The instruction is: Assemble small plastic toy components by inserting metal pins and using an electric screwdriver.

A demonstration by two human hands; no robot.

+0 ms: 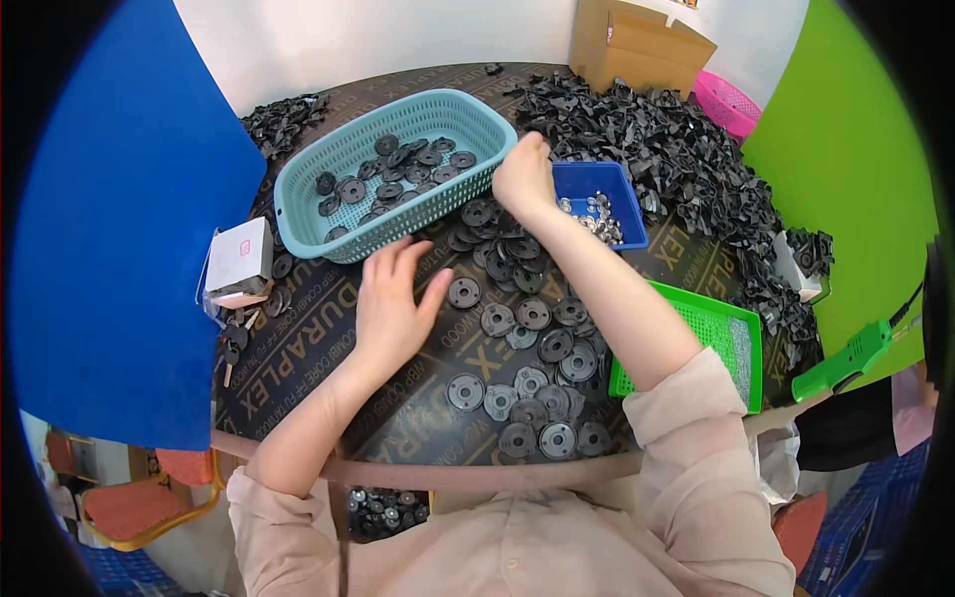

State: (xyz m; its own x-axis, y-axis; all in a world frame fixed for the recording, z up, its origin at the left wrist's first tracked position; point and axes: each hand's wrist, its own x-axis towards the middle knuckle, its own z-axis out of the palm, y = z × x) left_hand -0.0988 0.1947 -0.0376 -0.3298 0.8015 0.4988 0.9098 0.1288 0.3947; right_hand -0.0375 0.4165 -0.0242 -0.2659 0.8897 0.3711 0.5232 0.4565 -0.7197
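Observation:
A light teal perforated basket (298,169) stands tilted across the table, with several round black plastic discs (390,189) inside. My left hand (390,303) is open, fingers spread, with its fingertips at the lower front wall of the basket. My right hand (524,179) is closed beside the basket's right end; whatever its curled fingers hold, if anything, is hidden. Below and between my hands lie heaped discs (517,261), with more grey-black discs (532,313) spread toward the near edge. A blue tray (635,214) with small shiny metal parts (597,214) sits right of my right hand.
Black plastic pieces (647,139) pile up at the back right, before a cardboard box (627,50) and pink basket (724,104). A green tray (686,298) lies under my right forearm. At the left are a white box (239,261) and keys (235,343); a green tool (846,360) is far right.

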